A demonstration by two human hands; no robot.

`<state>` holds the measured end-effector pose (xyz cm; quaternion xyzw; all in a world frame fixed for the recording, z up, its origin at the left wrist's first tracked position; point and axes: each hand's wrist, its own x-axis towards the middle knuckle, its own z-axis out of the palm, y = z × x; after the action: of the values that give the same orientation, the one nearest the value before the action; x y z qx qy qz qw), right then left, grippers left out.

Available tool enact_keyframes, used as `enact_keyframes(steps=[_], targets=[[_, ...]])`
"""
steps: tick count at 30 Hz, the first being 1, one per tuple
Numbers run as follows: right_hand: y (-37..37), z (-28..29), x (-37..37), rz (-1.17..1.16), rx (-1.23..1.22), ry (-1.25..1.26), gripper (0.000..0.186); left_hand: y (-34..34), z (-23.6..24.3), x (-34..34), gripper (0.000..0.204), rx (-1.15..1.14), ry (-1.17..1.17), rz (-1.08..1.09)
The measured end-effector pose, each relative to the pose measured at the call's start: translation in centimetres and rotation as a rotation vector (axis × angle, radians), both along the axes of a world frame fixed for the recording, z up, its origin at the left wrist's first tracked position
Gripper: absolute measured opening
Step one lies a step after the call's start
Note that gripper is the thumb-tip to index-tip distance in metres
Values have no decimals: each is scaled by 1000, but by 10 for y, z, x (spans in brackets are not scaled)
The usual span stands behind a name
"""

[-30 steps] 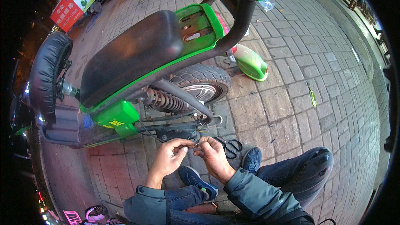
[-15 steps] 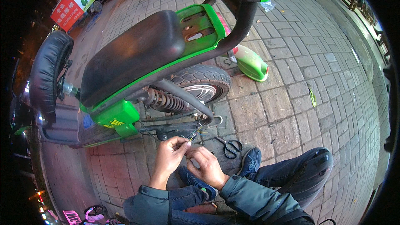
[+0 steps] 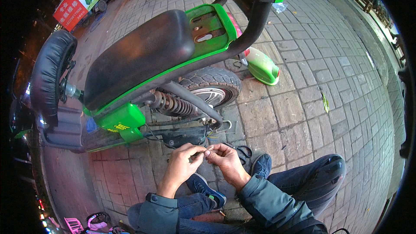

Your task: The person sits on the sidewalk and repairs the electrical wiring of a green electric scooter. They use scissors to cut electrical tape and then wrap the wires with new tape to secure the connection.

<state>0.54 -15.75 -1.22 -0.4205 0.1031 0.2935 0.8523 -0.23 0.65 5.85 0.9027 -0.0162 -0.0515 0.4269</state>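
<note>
My left hand (image 3: 183, 164) and my right hand (image 3: 227, 161) meet at the fingertips, both closed in a pinch. Between them is a thin wire, mostly covered by the fingers. Just beyond, several loose thin wires (image 3: 212, 137), some yellowish, hang from the lower rear frame of a green and black electric scooter (image 3: 143, 56). Behind my right hand lies a pair of scissors with black handles (image 3: 245, 151), partly hidden by that hand.
The scooter's rear wheel (image 3: 219, 86) and spring shock absorber (image 3: 175, 104) are just past my hands. A green mudguard piece (image 3: 264, 67) is behind the wheel. My shoes (image 3: 206, 189) stand on the brick paving (image 3: 299, 117). A red sign (image 3: 69, 13) is far left.
My right hand has moved right and forward, its fingertips now meeting the left hand's. The left hand has shifted slightly right, and the scissors are more covered.
</note>
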Motion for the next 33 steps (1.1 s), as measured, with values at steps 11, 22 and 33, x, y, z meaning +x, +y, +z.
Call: enact_keyframes(steps=[11, 22, 33], targets=[[3, 10, 4, -433, -382, -286, 11, 11, -20, -2, 11, 228, -40, 33], [29, 8, 26, -263, -664, -318, 29, 7, -14, 6, 19, 29, -30, 110], [6, -14, 48, -156, -630, -484, 17, -15, 1, 30, 35, 233, -194, -17]])
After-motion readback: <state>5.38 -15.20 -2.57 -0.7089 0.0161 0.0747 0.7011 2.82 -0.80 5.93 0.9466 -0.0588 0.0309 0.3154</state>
